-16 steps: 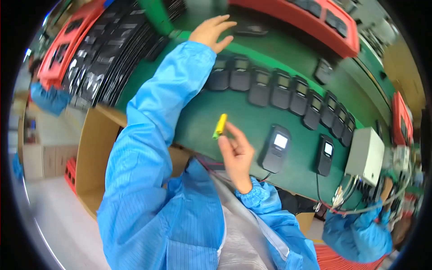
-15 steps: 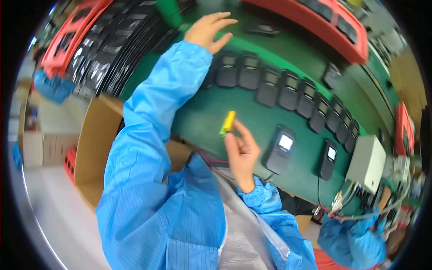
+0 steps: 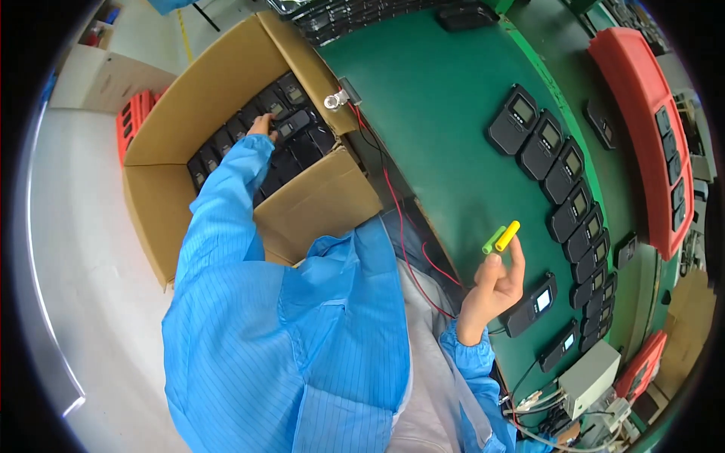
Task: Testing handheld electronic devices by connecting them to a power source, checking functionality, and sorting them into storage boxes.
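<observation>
Inside the carton [image 3: 313, 195], the left hand [image 3: 262, 126], grip unclear, seemingly picks a device [image 3: 294, 125], needing care; outside, the right hand [image 3: 493, 291] pinches cylinders [image 3: 508, 235].

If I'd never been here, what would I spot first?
Probably the bright yellow stick and green stick, held in the right hand over the green table. Next, the big cardboard box at the left, with the left hand inside among black gadgets.

The green tabletop [image 3: 430, 113] offers passage, hemmed left by the carton flap [image 3: 306, 64] and right by black devices [image 3: 568, 220].
</observation>
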The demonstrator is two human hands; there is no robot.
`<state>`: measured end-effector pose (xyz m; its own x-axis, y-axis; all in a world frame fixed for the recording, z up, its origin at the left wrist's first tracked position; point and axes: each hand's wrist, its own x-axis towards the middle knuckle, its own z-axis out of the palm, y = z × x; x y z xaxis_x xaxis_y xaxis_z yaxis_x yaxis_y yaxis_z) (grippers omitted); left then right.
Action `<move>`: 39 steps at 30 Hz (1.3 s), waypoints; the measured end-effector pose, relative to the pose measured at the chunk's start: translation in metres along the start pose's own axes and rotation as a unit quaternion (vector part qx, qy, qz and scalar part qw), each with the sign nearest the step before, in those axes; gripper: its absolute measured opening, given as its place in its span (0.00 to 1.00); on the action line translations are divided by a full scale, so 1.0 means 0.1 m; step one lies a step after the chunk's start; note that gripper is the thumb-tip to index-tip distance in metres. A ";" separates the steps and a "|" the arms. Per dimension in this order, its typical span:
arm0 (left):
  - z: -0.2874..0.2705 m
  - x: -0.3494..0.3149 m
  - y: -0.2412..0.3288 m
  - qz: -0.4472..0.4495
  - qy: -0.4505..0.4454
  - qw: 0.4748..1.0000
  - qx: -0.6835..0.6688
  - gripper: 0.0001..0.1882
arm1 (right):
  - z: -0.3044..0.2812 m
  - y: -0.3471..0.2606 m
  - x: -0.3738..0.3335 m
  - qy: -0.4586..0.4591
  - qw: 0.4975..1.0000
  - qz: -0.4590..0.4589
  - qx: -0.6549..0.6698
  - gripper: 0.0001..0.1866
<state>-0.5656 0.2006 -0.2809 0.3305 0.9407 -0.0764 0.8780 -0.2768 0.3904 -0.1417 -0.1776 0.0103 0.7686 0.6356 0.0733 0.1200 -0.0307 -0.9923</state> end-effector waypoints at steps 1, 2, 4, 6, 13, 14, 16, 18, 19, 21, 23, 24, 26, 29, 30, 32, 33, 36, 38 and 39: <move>0.16 0.07 0.10 0.003 -0.009 1.000 -0.014 0.30 | 0.03 0.02 0.00 0.010 1.000 -0.009 -0.018 0.22; 0.33 0.16 0.19 -0.025 -0.045 0.998 0.031 0.32 | 0.05 0.05 0.00 0.019 0.999 -0.019 -0.036 0.22; 0.55 0.26 0.25 -0.085 -0.107 0.982 0.127 0.35 | 0.06 0.07 -0.01 0.020 0.997 -0.031 -0.061 0.22; 0.72 0.41 0.23 -0.088 -0.087 0.979 0.163 0.36 | 0.08 0.09 -0.02 0.041 0.994 -0.056 -0.082 0.22; 0.60 0.40 0.42 -0.110 -0.080 0.970 0.201 0.39 | 0.22 0.03 -0.05 0.059 0.990 -0.057 -0.112 0.21; 0.50 0.33 0.46 -0.084 -0.060 0.985 0.136 0.35 | 0.22 0.02 -0.06 0.055 0.991 -0.047 -0.115 0.21; 0.24 0.18 0.51 -0.031 -0.023 0.999 0.011 0.28 | 0.22 -0.01 -0.06 0.052 0.991 -0.032 -0.115 0.22; 0.00 0.13 0.53 -0.055 -0.004 0.997 -0.061 0.28 | 0.21 -0.01 -0.06 0.045 0.993 -0.024 -0.105 0.21; -0.13 0.10 0.53 -0.083 0.016 0.987 -0.137 0.29 | 0.21 -0.02 -0.06 0.040 0.994 -0.020 -0.101 0.21; -0.54 0.08 0.61 -0.154 -0.017 0.887 -0.435 0.30 | 0.22 -0.02 -0.04 0.036 0.994 -0.013 -0.103 0.21; -1.40 -0.15 1.28 -0.134 -0.061 0.792 -0.593 0.32 | 0.23 -0.02 0.00 0.026 0.994 0.001 -0.111 0.21; -1.86 -0.45 1.95 -0.073 -0.046 0.827 -0.555 0.33 | 0.28 -0.09 0.03 0.031 0.994 0.004 -0.108 0.21; -2.32 -0.79 2.54 0.024 -0.102 0.814 -0.571 0.37 | 0.44 -0.29 0.07 -0.014 0.992 0.043 -0.117 0.23; -2.57 -0.97 3.13 0.081 -0.308 0.791 -0.523 0.40 | 0.56 -0.49 0.12 -0.080 0.978 -0.109 -0.159 0.23; -2.57 -1.01 3.29 0.080 -0.373 0.770 -0.511 0.39 | 0.60 -0.61 0.18 -0.069 0.979 -0.105 -0.160 0.23; -2.50 -0.98 3.51 0.119 -0.413 0.781 -0.452 0.37 | 0.65 -0.79 0.30 -0.129 0.925 -0.278 -0.223 0.23; -2.47 -0.94 3.59 0.156 -0.442 0.790 -0.396 0.36 | 0.64 -0.76 0.31 -0.116 0.927 -0.276 -0.225 0.23; -2.46 -0.90 3.85 0.191 -0.471 0.793 -0.336 0.33 | 0.54 -0.67 0.33 -0.143 0.898 -0.326 -0.258 0.24; -2.50 -0.88 4.03 0.165 -0.465 0.798 -0.345 0.31 | 0.42 -0.67 0.28 -0.142 0.900 -0.318 -0.261 0.25; -2.52 -0.88 4.11 0.171 -0.470 0.797 -0.338 0.31 | 0.36 -0.67 0.26 -0.151 0.901 -0.312 -0.261 0.25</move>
<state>-0.3207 0.0536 0.1176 0.9027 0.1823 -0.3898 0.3994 -0.0175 0.9166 -0.1527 -0.1316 0.0753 0.2526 0.8335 0.4913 0.8087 0.0969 -0.5802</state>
